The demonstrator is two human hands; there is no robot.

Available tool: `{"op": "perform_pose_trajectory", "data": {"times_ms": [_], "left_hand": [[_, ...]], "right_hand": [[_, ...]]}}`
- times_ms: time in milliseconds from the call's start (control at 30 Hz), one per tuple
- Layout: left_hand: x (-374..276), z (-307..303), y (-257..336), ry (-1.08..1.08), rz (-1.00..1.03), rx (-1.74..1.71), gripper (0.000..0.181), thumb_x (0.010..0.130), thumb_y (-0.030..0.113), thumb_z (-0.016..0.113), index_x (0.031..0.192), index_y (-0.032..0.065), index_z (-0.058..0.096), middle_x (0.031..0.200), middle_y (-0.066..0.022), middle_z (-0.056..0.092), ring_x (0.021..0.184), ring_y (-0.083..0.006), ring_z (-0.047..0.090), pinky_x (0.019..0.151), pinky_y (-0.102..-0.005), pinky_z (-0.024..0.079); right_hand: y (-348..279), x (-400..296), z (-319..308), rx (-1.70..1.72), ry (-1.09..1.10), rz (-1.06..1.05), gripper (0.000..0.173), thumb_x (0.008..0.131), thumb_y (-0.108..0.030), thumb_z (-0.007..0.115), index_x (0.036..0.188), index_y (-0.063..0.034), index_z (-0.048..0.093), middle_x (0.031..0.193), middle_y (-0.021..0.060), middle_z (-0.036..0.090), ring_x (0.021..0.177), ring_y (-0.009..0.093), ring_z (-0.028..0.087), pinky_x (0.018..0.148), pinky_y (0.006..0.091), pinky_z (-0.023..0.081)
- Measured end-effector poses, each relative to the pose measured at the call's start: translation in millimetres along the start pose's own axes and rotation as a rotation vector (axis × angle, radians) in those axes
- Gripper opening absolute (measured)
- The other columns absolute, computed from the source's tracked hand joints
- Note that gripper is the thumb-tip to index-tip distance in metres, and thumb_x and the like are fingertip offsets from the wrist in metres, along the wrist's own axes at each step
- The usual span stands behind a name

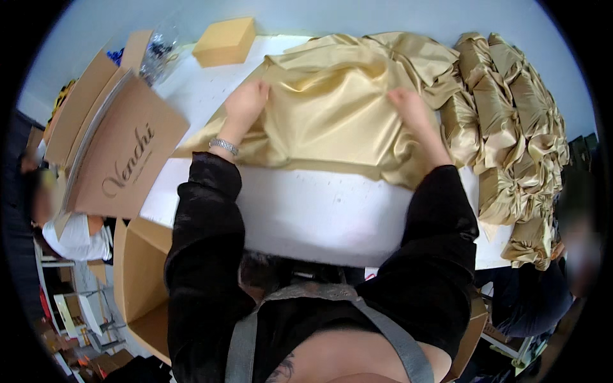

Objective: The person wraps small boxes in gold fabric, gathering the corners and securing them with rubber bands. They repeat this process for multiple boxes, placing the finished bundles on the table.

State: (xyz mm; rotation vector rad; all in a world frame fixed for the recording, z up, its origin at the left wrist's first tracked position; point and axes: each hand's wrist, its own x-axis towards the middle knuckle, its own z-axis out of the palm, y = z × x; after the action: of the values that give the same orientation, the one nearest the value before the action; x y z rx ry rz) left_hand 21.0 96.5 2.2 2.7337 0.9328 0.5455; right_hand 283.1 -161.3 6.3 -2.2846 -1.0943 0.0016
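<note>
A gold satin cloth [330,115] is stretched between my two hands above the white tabletop. My left hand [246,103] pinches it near its left side; a metal bracelet circles that wrist. At the right, my right hand [412,107] has its fingers closed on the same cloth. Folds run across the middle, and the near edge hangs in a loose line towards me. More gold fabric [412,57] lies bunched behind, overlapping the cloth. Whether anything lies beneath the cloth is hidden.
Gold-wrapped, knotted packages [498,110] are stacked along the table's right side. A plain cardboard box [225,43] sits at the back left. An open carton with writing [129,158] stands left, clear plastic wrapping [163,52] behind it. Another open carton [143,277] is below. People are at both sides.
</note>
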Motion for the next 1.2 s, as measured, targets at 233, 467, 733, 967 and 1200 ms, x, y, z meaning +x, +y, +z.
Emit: {"op": "perform_pose_trajectory", "data": {"times_ms": [233,467,733,967,1200], "left_hand": [[21,39,8,0.074,0.071,0.138,0.036,0.089,0.036,0.047,0.108,0.0078,0.060,0.103,-0.0109,0.064,0.090,-0.0315,0.061,0.080,-0.0409,0.048],[40,47,66,-0.293,0.226,-0.302,0.041,0.087,0.043,0.054,0.101,0.0051,0.062,0.088,-0.0116,0.064,0.078,-0.0283,0.061,0.070,-0.0355,0.048],[-28,44,56,-0.389,-0.128,-0.617,0.047,0.088,0.043,0.052,0.080,-0.0019,0.063,0.058,-0.0113,0.055,0.055,-0.0211,0.054,0.055,-0.0344,0.042],[-94,47,22,-0.095,-0.056,-0.666,0.053,0.091,0.047,0.045,0.121,0.0041,0.052,0.123,-0.0214,0.049,0.116,-0.0299,0.046,0.095,-0.0365,0.037],[-142,8,-65,-0.303,-0.332,0.456,0.061,0.093,0.051,0.036,0.140,0.0116,0.033,0.146,-0.0198,0.027,0.136,-0.0300,0.025,0.102,-0.0640,0.021]], "right_hand": [[42,10,55,-0.041,-0.197,0.111,0.032,0.088,-0.030,0.051,0.095,-0.0019,0.064,0.084,0.0230,0.063,0.080,0.040,0.060,0.074,0.0467,0.047],[-29,9,51,0.053,0.009,-0.286,0.039,0.089,-0.037,0.050,0.110,-0.0052,0.060,0.107,0.0187,0.060,0.095,0.037,0.058,0.082,0.0443,0.047],[-65,-63,36,-0.012,-0.306,-0.065,0.043,0.089,-0.039,0.054,0.111,-0.0029,0.059,0.106,0.0191,0.059,0.090,0.035,0.060,0.079,0.0409,0.047],[9,-124,46,0.587,0.031,0.025,0.060,0.092,-0.044,0.045,0.138,-0.0060,0.036,0.144,0.0190,0.031,0.133,0.034,0.029,0.108,0.0341,0.027],[128,-215,-25,-0.625,-0.050,0.297,0.060,0.091,-0.051,0.042,0.140,-0.0158,0.036,0.143,0.0141,0.035,0.132,0.028,0.034,0.104,0.0542,0.024]]}}
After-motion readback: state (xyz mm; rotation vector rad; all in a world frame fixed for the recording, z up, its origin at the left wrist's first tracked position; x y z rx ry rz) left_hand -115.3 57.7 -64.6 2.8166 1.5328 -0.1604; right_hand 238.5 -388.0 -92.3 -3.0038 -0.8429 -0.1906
